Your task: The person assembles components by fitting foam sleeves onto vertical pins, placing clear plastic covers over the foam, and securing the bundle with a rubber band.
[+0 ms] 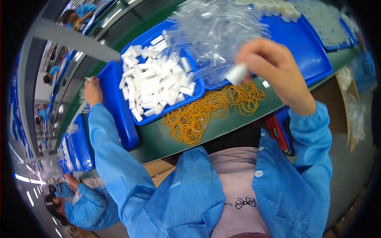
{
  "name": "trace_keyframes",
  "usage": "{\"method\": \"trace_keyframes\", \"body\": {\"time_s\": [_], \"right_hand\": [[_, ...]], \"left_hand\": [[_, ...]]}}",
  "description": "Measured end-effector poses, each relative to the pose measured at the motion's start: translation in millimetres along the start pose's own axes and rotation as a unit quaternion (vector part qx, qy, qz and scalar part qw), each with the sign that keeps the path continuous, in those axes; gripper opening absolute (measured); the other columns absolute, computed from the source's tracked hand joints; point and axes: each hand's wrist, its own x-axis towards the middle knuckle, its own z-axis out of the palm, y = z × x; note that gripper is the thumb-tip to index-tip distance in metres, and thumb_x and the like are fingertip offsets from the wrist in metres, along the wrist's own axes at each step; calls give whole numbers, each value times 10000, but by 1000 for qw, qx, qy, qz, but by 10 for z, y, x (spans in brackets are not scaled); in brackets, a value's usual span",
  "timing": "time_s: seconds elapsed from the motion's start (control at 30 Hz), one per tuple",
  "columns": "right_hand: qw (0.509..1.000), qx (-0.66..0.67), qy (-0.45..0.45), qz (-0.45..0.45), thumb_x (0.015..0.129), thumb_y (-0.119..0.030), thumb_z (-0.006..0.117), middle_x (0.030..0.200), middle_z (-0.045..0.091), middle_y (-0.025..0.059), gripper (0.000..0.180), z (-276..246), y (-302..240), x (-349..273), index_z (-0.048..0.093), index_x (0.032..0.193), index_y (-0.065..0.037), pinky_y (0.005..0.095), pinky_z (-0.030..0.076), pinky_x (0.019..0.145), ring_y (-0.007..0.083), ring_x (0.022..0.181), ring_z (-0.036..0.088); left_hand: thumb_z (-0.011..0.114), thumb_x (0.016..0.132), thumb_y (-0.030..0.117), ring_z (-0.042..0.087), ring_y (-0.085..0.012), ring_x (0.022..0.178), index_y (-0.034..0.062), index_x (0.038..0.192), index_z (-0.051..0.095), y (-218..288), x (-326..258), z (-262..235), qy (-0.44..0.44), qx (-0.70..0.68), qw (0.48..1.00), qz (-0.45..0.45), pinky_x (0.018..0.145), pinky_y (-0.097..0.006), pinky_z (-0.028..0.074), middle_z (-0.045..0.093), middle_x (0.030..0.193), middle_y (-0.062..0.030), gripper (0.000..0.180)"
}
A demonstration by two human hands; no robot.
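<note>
My right hand is raised over the blue tray of clear plastic tubes, thumb and fingers pinched on a small white cylinder, slightly blurred. My left hand reaches past the far-left end of an upturned-edged blue tray, its fingers drawn together by some small clear pieces; what they hold is too small to make out. Between my hands, many white cylinders lie heaped in a blue tray. A loose pile of clear plastic tubes stands behind and right of it.
Yellow rubber bands lie on the green table near its front edge. Another blue tray at the right has white round parts at its back. A co-worker sits at the lower left. A cardboard box stands at the right.
</note>
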Motion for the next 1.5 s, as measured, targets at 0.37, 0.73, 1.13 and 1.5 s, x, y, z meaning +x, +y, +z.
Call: {"method": "trace_keyframes", "body": {"time_s": [0.37,0.73,1.13,1.5], "right_hand": [[992,124,37,-10,914,-150,517,873,566,71,169,86,519,-619,587,959,-2,232,454,664,118,761,552],[964,212,85,133,926,-158,508,927,611,81,287,411,632,-550,465,1169,-13,252,443,736,114,762,558],[963,227,66,127,924,-217,541,858,605,64,221,403,646,-595,515,1035,-28,242,441,711,109,738,555],[978,145,31,150,895,-259,607,793,565,9,215,280,698,-556,559,839,-57,211,410,635,72,706,509]], "left_hand": [[585,887,158,637,-240,855,-3,1168,519,1087,-1594,-1883,-139,-743,643,-126,687,-295,546,587,1037,-132,330],[624,829,27,587,-207,870,-8,1041,567,2101,-2689,-2098,-248,-880,397,-85,752,-340,524,480,1002,-113,222],[638,825,-7,583,-170,881,-50,1013,595,2091,-2697,-2020,-298,-876,374,-61,785,-293,497,486,1009,-100,197],[658,806,-21,575,-160,893,-46,990,632,2003,-2659,-1960,-341,-853,394,18,796,-273,491,485,1013,-91,187]]}}
